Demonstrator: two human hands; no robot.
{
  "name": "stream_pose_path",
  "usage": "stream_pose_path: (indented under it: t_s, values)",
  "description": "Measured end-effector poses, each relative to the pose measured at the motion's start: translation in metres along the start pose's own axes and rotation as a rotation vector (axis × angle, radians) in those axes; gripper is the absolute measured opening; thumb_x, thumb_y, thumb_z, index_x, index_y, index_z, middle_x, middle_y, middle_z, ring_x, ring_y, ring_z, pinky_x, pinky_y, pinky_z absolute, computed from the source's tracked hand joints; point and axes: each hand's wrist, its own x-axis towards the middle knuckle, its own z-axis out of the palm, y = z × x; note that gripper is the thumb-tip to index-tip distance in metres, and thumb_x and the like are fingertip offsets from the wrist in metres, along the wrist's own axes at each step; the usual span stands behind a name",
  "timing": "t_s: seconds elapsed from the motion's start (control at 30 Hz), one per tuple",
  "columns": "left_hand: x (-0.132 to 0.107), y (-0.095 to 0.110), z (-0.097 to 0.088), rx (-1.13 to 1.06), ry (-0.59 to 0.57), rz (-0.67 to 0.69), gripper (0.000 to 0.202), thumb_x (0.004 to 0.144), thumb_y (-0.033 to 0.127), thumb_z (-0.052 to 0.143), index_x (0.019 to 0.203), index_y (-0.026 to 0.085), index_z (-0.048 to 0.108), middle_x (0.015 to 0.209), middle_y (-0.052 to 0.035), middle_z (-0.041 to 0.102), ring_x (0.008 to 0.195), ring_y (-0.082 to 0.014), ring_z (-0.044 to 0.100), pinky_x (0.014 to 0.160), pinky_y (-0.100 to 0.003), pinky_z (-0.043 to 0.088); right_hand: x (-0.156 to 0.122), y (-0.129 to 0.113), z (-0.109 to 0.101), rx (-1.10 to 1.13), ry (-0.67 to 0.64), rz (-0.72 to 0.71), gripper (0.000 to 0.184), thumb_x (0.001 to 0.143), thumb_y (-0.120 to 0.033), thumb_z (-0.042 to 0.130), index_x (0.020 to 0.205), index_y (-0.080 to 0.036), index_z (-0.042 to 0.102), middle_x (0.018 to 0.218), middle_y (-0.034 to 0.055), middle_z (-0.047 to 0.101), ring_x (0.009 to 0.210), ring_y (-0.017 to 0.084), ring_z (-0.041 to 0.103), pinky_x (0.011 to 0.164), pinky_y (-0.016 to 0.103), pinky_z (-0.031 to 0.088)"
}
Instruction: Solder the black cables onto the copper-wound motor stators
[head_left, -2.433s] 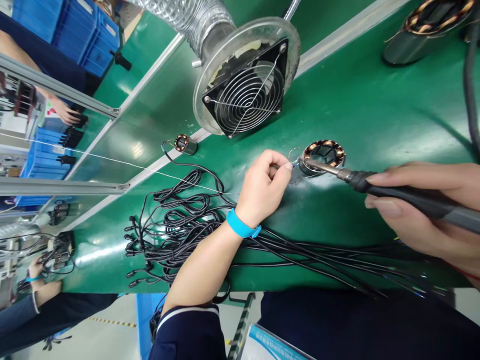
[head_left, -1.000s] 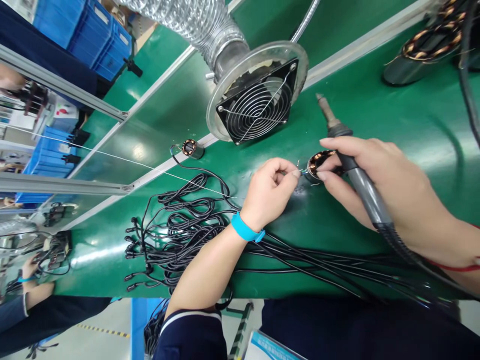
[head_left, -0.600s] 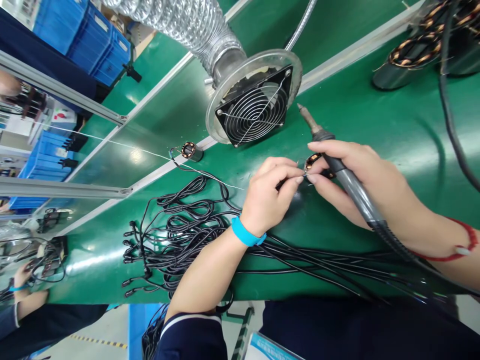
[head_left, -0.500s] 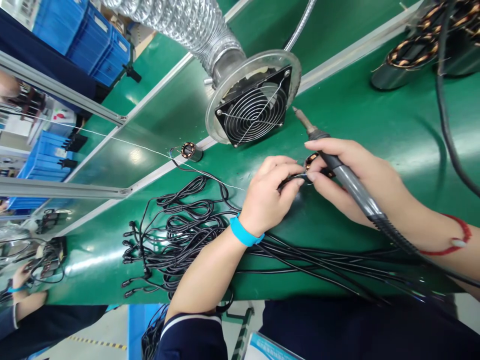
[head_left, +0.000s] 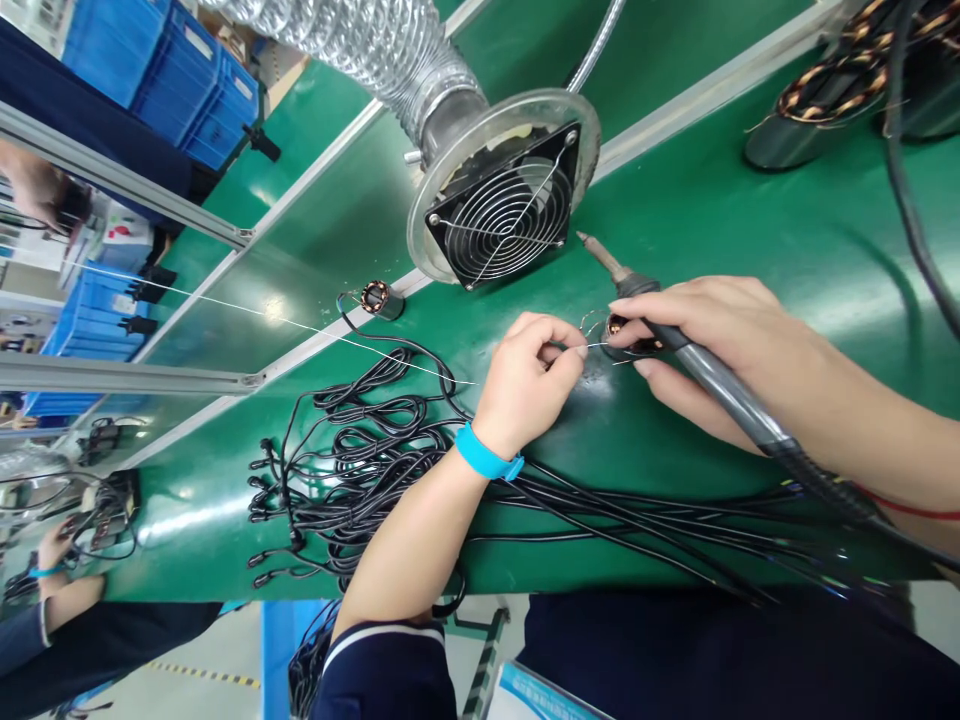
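Observation:
My right hand [head_left: 720, 350] is closed around the dark handle of a soldering iron [head_left: 697, 375]; its bare tip points up and left, clear of the work. Fingers of the same hand also rest at a small copper-wound stator [head_left: 636, 338], mostly covered by them. Thin lead wires [head_left: 592, 322] stick out from the stator's left side. Just left of it, my left hand [head_left: 529, 375] pinches a thin solder wire [head_left: 390, 357], whose short end reaches toward the stator. The strand's other end runs far up to the left.
A round fume extractor fan [head_left: 510, 225] on a foil duct hangs behind my hands. Coiled black cables [head_left: 375, 450] lie at left, their ends stretching right. Another small stator [head_left: 382, 299] stands by the rail; larger stators [head_left: 810, 115] stand back right. A co-worker's arm [head_left: 64, 580] shows at left.
My left hand has shifted slightly left, and the dark piece by its fingertips no longer shows there. The soldering iron's tip has moved a little left and down. My right forearm has turned.

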Motion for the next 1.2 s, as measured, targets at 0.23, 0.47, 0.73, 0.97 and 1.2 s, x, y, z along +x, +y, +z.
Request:
stream_pose_path:
  t_s: [0.23, 0.47, 0.73, 0.97, 1.2]
  values:
    - [0.0, 0.001, -0.002, -0.126, -0.044, -0.09, 0.009, 0.084, 0.011, 0.069, 0.078, 0.016, 0.065, 0.088, 0.0004, 0.06, 0.061, -0.0064, 0.053, 0.06, -0.023, 0.048, 0.003, 0.008, 0.004, -0.081, 0.015, 0.045, 0.035, 0.107, -0.031, 0.05, 0.142, -0.024, 0.052, 0.101, 0.0042, 0.073, 0.089, 0.026, 0.066, 0.082, 0.041, 0.051]
    - [-0.001, -0.002, 0.001, -0.052, -0.032, 0.062, 0.009, 0.084, 0.01, 0.068, 0.077, 0.017, 0.065, 0.09, -0.002, 0.065, 0.068, -0.009, 0.056, 0.064, -0.023, 0.05, -0.003, -0.018, -0.028, -0.112, 0.024, 0.141, 0.031, 0.11, -0.034, 0.051, 0.139, -0.024, 0.06, 0.111, 0.0043, 0.077, 0.09, 0.021, 0.071, 0.079, 0.033, 0.054]
    - [-0.001, -0.003, 0.002, 0.127, -0.004, 0.108, 0.011, 0.086, 0.01, 0.068, 0.079, 0.018, 0.066, 0.089, -0.0024, 0.068, 0.078, -0.0127, 0.058, 0.072, -0.026, 0.049, -0.053, -0.03, -0.039, 0.006, 0.072, 0.218, 0.019, 0.106, -0.043, 0.062, 0.11, -0.025, 0.068, 0.098, 0.0052, 0.078, 0.061, 0.016, 0.071, 0.067, 0.027, 0.063]
    - [-0.002, -0.004, 0.003, 0.1, 0.01, 0.13, 0.011, 0.087, 0.01, 0.066, 0.08, 0.018, 0.066, 0.088, -0.0022, 0.068, 0.079, -0.0132, 0.059, 0.072, -0.027, 0.049, -0.055, -0.028, -0.042, 0.035, 0.003, 0.124, 0.017, 0.108, -0.039, 0.057, 0.104, -0.025, 0.066, 0.087, 0.0024, 0.078, 0.057, 0.014, 0.07, 0.07, 0.023, 0.063]
    - [-0.001, -0.005, 0.004, 0.129, 0.003, 0.121, 0.011, 0.087, 0.01, 0.066, 0.08, 0.018, 0.066, 0.089, -0.0022, 0.068, 0.079, -0.013, 0.059, 0.071, -0.026, 0.049, -0.059, -0.019, -0.042, 0.069, -0.055, 0.136, 0.02, 0.107, -0.043, 0.058, 0.104, -0.026, 0.068, 0.089, 0.001, 0.079, 0.051, 0.013, 0.067, 0.072, 0.025, 0.065]
